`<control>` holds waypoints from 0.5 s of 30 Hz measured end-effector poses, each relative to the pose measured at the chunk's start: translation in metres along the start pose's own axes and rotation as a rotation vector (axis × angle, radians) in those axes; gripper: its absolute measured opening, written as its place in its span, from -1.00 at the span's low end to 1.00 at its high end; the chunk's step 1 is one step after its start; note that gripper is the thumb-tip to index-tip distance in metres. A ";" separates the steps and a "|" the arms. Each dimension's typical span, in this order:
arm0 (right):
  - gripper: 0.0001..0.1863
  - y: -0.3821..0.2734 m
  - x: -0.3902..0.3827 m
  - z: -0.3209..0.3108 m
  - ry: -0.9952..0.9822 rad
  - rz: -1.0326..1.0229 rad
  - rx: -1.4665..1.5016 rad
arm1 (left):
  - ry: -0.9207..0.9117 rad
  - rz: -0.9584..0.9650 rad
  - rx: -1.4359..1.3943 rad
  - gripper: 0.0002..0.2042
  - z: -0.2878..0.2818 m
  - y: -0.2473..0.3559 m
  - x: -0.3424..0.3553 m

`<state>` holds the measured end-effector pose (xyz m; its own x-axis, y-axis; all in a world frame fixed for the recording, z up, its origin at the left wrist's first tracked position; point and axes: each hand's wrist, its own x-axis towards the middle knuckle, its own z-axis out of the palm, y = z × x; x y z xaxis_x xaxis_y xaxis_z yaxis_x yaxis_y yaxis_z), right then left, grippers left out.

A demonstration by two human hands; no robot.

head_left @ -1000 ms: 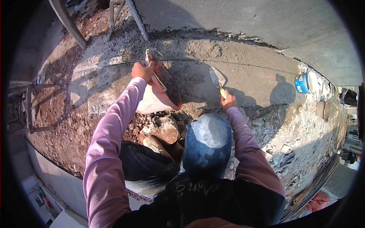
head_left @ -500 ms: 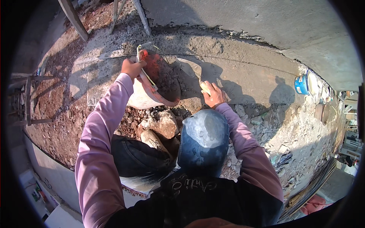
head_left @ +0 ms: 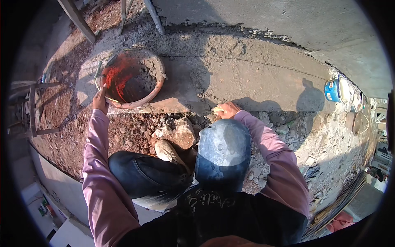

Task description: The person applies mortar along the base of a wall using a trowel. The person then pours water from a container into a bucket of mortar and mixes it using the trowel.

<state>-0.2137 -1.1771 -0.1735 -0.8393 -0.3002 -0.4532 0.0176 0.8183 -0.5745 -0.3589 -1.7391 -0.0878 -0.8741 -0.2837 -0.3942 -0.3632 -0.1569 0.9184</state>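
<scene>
A round bucket, orange-red inside with grey mortar clinging to its wall, stands at the left on a long, mortar-smeared slab. My left hand is closed on the near left of its rim, beside the pale handle. My right hand is wrapped round the light-coloured grip of a trowel, low at the slab's near edge. Its blade points left and blends with the grey surface. Some lumps of mortar lie just beyond the blade.
A rough grey wall runs along the far side. At the right is a blue-and-white pail. Near me lie a large stone and broken rubble. Wooden posts stand at the far left.
The bucket, tilted toward the trowel before, has moved left and now sits upright with my left hand. My right hand has lowered the trowel toward me, to the slab's near edge.
</scene>
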 end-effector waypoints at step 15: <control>-0.56 -0.025 0.084 -0.010 0.381 0.262 -0.056 | 0.185 0.132 0.371 -0.65 -0.027 -0.021 0.013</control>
<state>-0.2897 -1.2176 -0.1907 -0.9505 0.1132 -0.2892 0.2350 0.8709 -0.4315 -0.3535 -1.7646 -0.1134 -0.8606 -0.4485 -0.2414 -0.3733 0.2330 0.8980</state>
